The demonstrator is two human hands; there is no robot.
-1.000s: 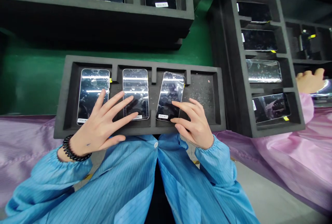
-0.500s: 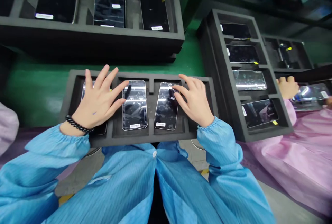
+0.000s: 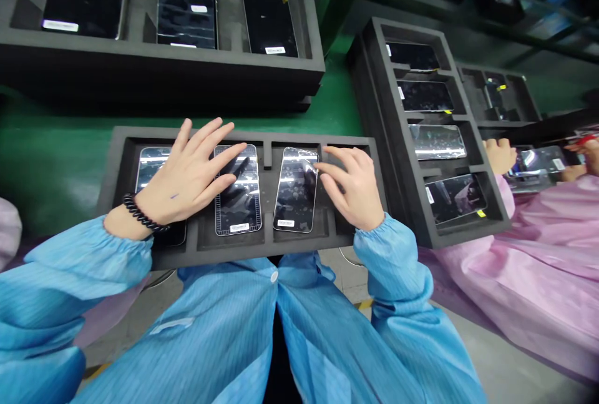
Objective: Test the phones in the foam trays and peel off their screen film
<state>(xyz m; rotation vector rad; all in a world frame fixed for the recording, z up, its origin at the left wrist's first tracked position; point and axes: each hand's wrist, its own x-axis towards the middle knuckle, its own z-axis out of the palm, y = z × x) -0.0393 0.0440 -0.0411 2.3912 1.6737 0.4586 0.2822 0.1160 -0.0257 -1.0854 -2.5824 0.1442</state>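
Note:
A black foam tray (image 3: pixel 234 254) lies in front of me, with phone screens in its compartments. My left hand (image 3: pixel 187 173) is spread over the left part of the tray, fingers apart, nothing in it. Under it, a screen in the left compartment (image 3: pixel 152 160) is partly hidden. Its thumb and index finger reach over the middle screen (image 3: pixel 238 204), which bears a white label. My right hand (image 3: pixel 353 185) has its fingers apart at the right edge of a slightly tilted screen (image 3: pixel 294 195); whether the fingertips touch it I cannot tell.
A stacked foam tray (image 3: pixel 276 64) with several screens stands behind on the green table (image 3: pixel 334 117). Another tray stack (image 3: pixel 425 238) with screens stands to the right. Beyond it, a co-worker in a pink sleeve (image 3: pixel 524 229) has a hand (image 3: pixel 500 155) near wrapped screens.
My left hand has shifted right, further across the middle screen, uncovering more of the left one. The right hand's index finger has drawn in a little. The whole view has shifted slightly.

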